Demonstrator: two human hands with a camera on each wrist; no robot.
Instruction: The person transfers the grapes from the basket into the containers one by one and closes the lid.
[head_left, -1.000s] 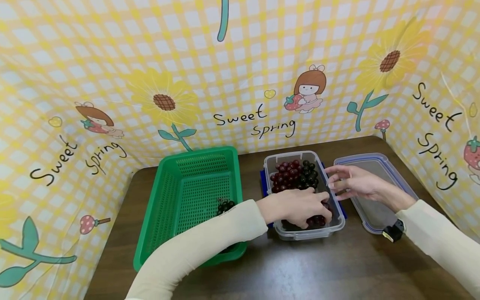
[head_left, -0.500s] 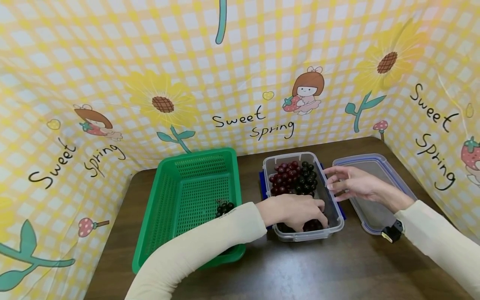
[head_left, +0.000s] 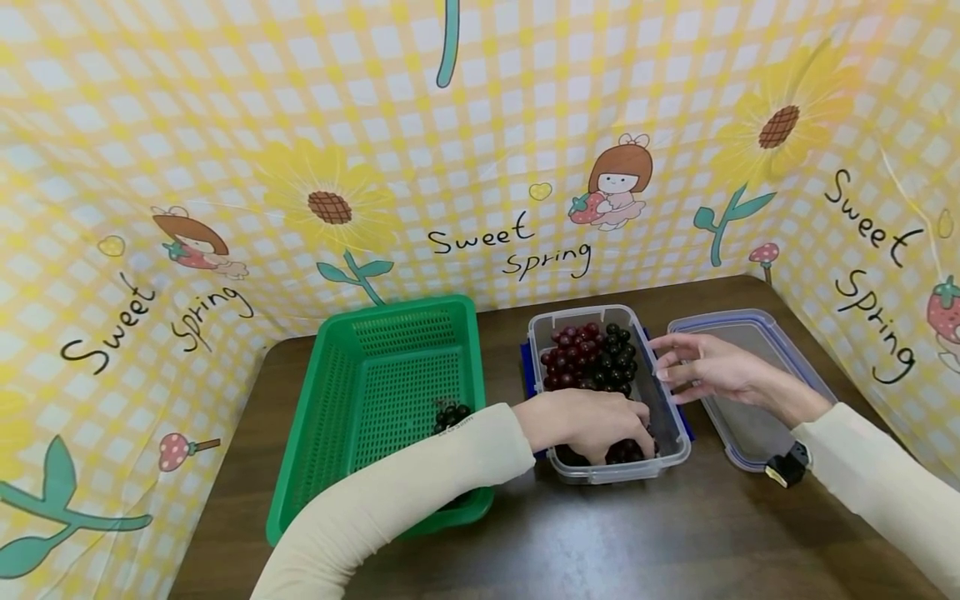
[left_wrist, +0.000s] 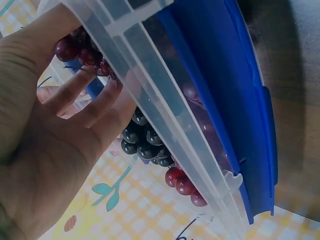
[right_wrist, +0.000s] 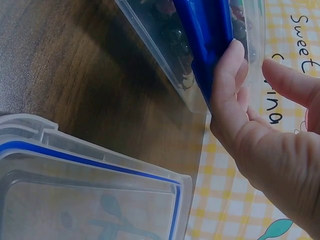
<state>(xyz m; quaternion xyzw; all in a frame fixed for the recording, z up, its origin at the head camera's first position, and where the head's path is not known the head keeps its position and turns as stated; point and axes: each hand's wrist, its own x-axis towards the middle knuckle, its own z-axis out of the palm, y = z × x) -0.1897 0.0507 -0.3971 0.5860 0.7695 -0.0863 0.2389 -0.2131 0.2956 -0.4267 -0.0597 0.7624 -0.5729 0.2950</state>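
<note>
A clear plastic food box (head_left: 675, 460) with blue side latches stands in the middle right of the table in the head view. Far inside it lie a bunch of red grapes (head_left: 572, 354) and a bunch of black grapes (head_left: 617, 360). My left hand (head_left: 588, 421) reaches down into the near end, thumb and fingers around a bunch of dark red grapes (left_wrist: 82, 52), partly hidden by the hand. At the box's right side my right hand (head_left: 712, 367) touches the blue latch (right_wrist: 207, 35) with its fingertips, thumb held apart.
A green perforated basket (head_left: 300, 433) stands on the left, with a small bunch of dark grapes (head_left: 452, 414) near my left sleeve. The box's lid (head_left: 757, 392), edged with a blue seal, lies under my right forearm. A patterned cloth closes off the back and sides.
My left hand has sunk lower into the near end of the box with the dark red grapes, uncovering more of the black grapes behind. The right hand keeps its place at the box's side.
</note>
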